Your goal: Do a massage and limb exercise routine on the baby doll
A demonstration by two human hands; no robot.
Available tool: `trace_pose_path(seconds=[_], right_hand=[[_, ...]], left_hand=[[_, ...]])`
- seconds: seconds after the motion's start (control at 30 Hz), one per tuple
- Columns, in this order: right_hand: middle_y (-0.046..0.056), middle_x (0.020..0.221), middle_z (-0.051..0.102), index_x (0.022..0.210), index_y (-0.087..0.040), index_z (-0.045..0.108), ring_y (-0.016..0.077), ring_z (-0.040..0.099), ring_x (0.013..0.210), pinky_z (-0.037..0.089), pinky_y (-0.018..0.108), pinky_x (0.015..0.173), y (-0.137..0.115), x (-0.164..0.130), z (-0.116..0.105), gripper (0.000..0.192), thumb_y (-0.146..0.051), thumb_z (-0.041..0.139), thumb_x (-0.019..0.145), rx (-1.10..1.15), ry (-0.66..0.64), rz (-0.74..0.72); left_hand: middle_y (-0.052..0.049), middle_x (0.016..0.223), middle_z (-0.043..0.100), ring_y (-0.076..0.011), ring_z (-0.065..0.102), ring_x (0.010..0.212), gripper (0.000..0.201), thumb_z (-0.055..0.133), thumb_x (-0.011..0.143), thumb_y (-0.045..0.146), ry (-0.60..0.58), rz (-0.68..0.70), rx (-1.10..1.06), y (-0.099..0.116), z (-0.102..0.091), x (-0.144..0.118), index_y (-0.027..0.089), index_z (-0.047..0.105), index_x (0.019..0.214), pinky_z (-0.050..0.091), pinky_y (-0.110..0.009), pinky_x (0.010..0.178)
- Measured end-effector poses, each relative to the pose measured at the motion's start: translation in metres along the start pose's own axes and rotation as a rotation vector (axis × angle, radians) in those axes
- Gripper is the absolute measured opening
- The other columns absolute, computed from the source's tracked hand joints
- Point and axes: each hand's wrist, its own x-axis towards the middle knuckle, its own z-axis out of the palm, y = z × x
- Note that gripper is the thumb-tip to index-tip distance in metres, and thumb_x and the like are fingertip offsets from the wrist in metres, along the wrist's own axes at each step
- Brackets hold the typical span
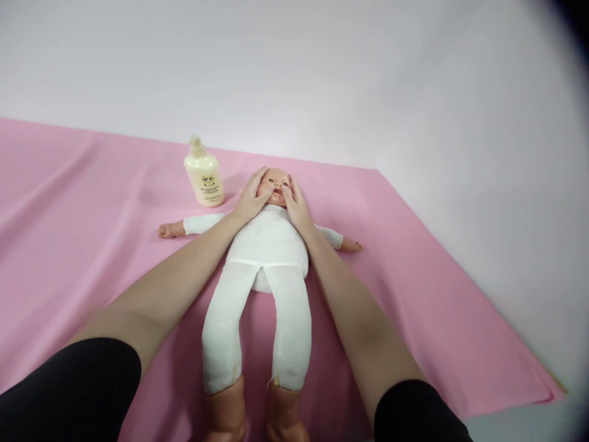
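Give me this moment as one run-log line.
left hand: on baby doll face | right hand: on doll face | doll: on its back, pink cloth | lotion bottle: upright, left of head, untouched

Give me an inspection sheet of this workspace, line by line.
Surface: pink sheet, lightly creased, spread flat.
Job's things: doll lying face up in a white suit, arms out to the sides.
Clutter: cream bottle standing upright beside the doll's head, apart from it.
Grippers: left hand and right hand cup the doll's head, fingers on its cheeks.
Cables: nothing seen.
Surroundings: plain white wall behind and to the right.
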Motion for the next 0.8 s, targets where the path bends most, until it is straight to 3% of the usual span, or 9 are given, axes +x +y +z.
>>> trace_pose_path(seconds=[0.27, 0.8], right_hand=[[0.002, 0.168, 0.039, 0.161, -0.026, 0.033, 0.0204, 0.03, 0.159, 0.023, 0.041, 0.132, 0.0017, 0.0, -0.0008, 0.087, -0.076, 0.046, 0.091, -0.004, -0.008, 0.001], [0.005, 0.168, 0.039, 0.16, -0.023, 0.035, 0.0208, 0.032, 0.158, 0.025, 0.039, 0.131, -0.0018, -0.0008, -0.0005, 0.092, -0.08, 0.047, 0.089, 0.001, 0.003, 0.005]], left_hand=[[-0.019, 0.158, 0.048, -0.0315, 0.044, 0.149, 0.078, 0.049, 0.096, 0.071, 0.001, -0.001, 0.004, -0.001, -0.0002, -0.0001, 0.017, 0.047, 0.151, 0.03, -0.05, 0.128], [-0.02, 0.159, 0.046, -0.0314, 0.043, 0.15, 0.078, 0.048, 0.096, 0.071, -0.003, -0.002, 0.004, 0.0004, 0.0001, -0.0006, 0.016, 0.046, 0.151, 0.029, -0.048, 0.128]])
